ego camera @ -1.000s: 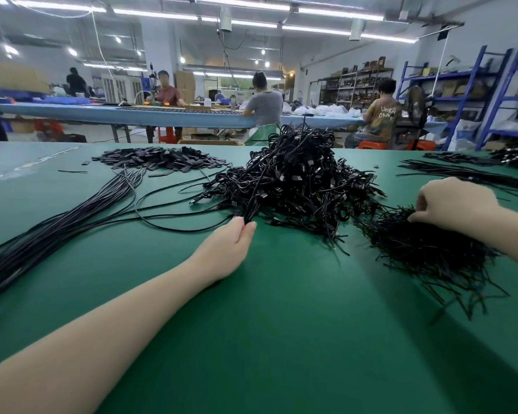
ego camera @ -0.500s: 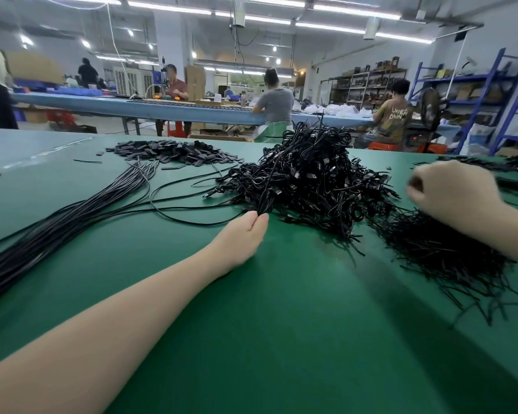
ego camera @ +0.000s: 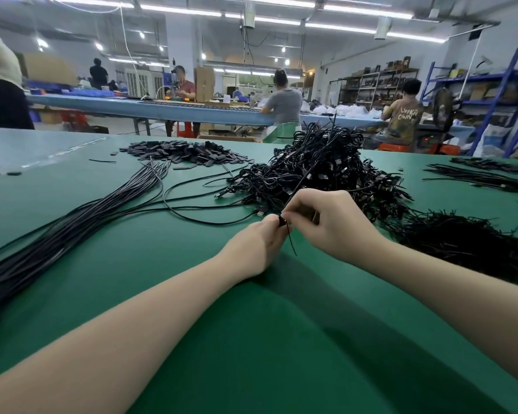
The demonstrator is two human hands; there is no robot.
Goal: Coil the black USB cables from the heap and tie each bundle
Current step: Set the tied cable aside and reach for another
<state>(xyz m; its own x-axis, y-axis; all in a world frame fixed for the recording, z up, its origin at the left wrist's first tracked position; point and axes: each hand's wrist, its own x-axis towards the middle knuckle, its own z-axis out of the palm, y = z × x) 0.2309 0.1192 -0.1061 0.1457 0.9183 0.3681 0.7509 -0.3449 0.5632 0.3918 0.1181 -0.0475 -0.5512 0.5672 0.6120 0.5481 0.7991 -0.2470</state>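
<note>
Black tie (ego camera: 290, 240) is pinched between left hand (ego camera: 259, 243) and right hand (ego camera: 326, 222); both hands meet above green surface (ego camera: 251, 339), near cable heap (ego camera: 320, 171).

— Any writing to read here?
— Only on the back of a seated worker's shirt (ego camera: 407, 116), far right at the blue bench: pale letters, "UNKN" above "OWN".
— And the cartons, the shelves?
— Too small and blurred to make out.

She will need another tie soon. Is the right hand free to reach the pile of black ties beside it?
Probably not yet: the right hand pinches a tie together with the left hand. The pile of black ties lies unobstructed.
</note>
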